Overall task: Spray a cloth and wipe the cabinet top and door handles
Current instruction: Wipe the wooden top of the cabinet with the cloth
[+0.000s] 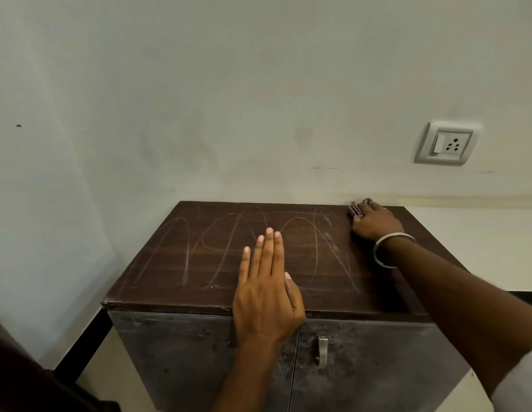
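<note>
A dark wooden cabinet top (199,263) carries looping pale wipe streaks. My left hand (266,289) lies flat on it near the front edge, fingers straight and together. My right hand (376,223) is at the back right corner, against the wall, pressing down on a small dark checked cloth (356,208) that sticks out beyond the fingertips. A metal bangle sits on that wrist. Below the top, one metal door handle (322,350) shows on the right door; my left arm hides the spot where the left door's handle might be. No spray bottle is in view.
A pale wall rises directly behind the cabinet, with a switch and socket plate (446,144) at the upper right. A dark skirting strip (83,346) and light floor run along the cabinet's left side. A white sleeve edge shows at the lower right.
</note>
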